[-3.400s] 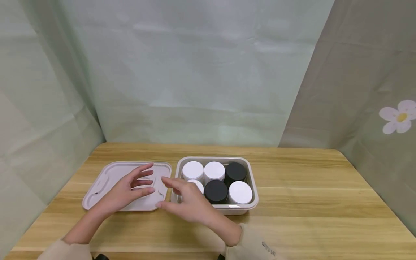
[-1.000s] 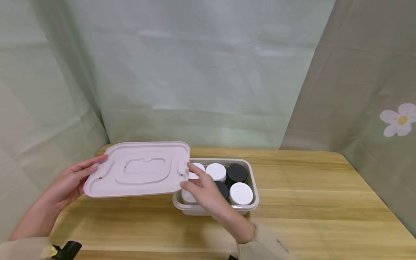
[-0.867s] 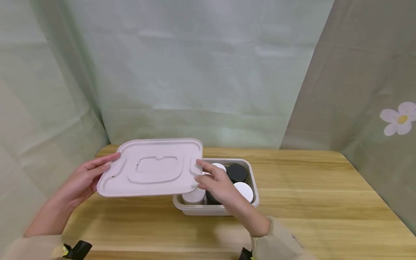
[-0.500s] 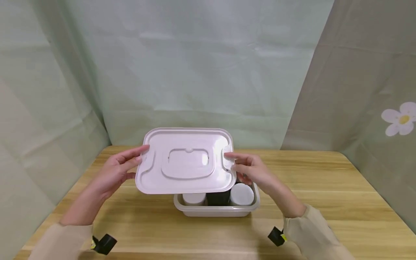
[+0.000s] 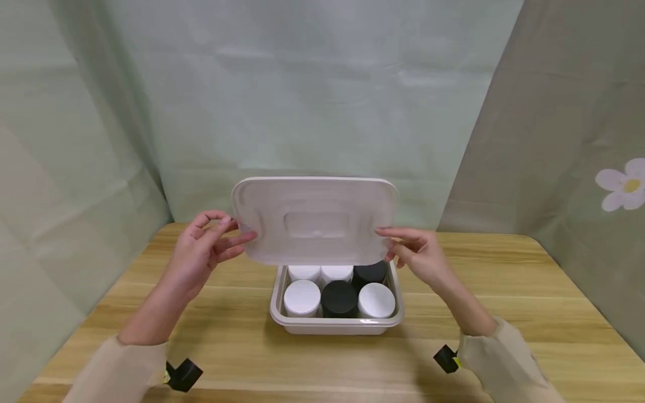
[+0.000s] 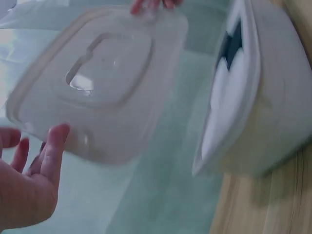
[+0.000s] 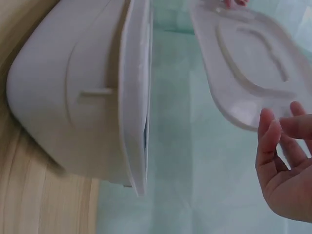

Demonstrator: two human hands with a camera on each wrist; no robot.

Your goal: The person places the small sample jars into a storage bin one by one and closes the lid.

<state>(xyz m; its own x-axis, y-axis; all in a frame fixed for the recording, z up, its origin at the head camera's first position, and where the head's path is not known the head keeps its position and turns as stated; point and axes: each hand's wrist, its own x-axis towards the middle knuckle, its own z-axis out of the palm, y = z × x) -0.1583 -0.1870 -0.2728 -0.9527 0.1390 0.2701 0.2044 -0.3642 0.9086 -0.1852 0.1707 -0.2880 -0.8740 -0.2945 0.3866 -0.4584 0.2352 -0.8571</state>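
Note:
A pale, rounded rectangular lid is held up steeply tilted above the container, with a broad face toward the head camera. At its left edge, the left hand holds it with its fingertips, one finger reaching across the face. On the opposite edge the right hand pinches it between thumb and fingers. Inside the deep pale container stand several round jars, among them a white-topped jar and a black-topped jar. The lid's lower edge overlaps the back jars in the head view. The left wrist view is blurred.
The container sits on a wooden table. Pale green cloth hangs behind and at the left, and a cloth with a flower print at the right. Black wrist mounts sit by both sleeves.
The lid, lying on the table left of the container at first, was picked up by both hands and carried right, over the container. In the last half second it rose and tipped steeply.

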